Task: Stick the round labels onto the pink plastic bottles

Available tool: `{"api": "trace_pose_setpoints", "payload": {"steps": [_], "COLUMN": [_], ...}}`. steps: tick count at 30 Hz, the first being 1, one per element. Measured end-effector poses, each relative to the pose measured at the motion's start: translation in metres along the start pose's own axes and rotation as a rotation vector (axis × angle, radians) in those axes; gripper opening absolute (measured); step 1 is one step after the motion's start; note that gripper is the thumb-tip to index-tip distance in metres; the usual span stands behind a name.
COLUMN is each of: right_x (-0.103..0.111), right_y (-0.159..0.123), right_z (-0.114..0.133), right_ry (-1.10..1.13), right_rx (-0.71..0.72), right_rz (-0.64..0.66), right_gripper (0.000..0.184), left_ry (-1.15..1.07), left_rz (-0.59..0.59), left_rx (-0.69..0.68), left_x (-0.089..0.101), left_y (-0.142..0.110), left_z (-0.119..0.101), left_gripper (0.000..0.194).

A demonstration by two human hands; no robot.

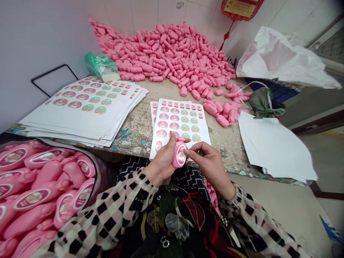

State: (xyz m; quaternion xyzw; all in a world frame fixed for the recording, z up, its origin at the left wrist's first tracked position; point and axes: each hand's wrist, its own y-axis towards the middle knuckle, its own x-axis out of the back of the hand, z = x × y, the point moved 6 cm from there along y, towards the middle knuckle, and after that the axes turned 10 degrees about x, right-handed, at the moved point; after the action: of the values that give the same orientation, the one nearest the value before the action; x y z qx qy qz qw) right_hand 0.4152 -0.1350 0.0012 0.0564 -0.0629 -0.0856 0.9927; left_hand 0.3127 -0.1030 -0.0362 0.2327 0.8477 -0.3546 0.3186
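My left hand [164, 159] is wrapped round a small pink plastic bottle [177, 163], its neck pointing away from me. An oval pink label with a white rim [180, 155] lies on the bottle's front. At the right edge of that label, my right hand [209, 163] has its thumb and index finger drawn together, fingertips touching the bottle; whether they pinch anything is too small to tell. Just beyond both hands, a sheet of pink and green oval stickers [179, 123] rests on the worn table [139, 118], with another sheet partly under it.
Unlabelled pink bottles [172, 50] are heaped against the wall. A thick stack of sticker sheets [77, 122] and a green plastic bag [100, 66] lie left. Labelled bottles fill a bag [98, 179] at lower left. White paper [274, 147] overhangs the table's right edge.
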Motion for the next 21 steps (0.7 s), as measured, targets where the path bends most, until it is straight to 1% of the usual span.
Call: {"api": "trace_pose_setpoints", "payload": {"steps": [4,10,15,17,19,21], "right_x": [-0.0005,-0.0022,-0.0032,-0.0022,0.0003,0.0042], "right_y": [0.0008,0.0008,0.0004,0.0003,0.0002,0.0000], "right_z": [0.0009,-0.0004,-0.0019,-0.0026,-0.0035,-0.0042], "right_ry": [-0.009,-0.003,0.011,-0.012,-0.056,-0.116], "right_rx": [0.007,-0.014,-0.041,-0.041,-0.030,-0.012], "right_rz": [0.011,0.023,0.015,0.014,0.008,-0.001], "right_gripper": [0.020,0.021,0.021,0.022,0.021,0.020], "left_ry": [0.002,-0.001,0.023,0.041,0.080,0.144], "left_rz": [0.014,-0.025,-0.010,0.011,0.047,0.092], "left_rx": [-0.001,0.005,0.007,0.016,0.058,0.112], "left_x": [0.0013,0.0008,-0.0004,-0.0003,-0.0008,-0.0020], "left_y": [0.0017,0.0000,0.0015,0.0014,-0.0005,-0.0043], "left_z": [0.0014,0.0007,0.0022,0.0026,0.0040,0.0052], "left_gripper": [0.065,0.065,0.065,0.063,0.060,0.053]}}
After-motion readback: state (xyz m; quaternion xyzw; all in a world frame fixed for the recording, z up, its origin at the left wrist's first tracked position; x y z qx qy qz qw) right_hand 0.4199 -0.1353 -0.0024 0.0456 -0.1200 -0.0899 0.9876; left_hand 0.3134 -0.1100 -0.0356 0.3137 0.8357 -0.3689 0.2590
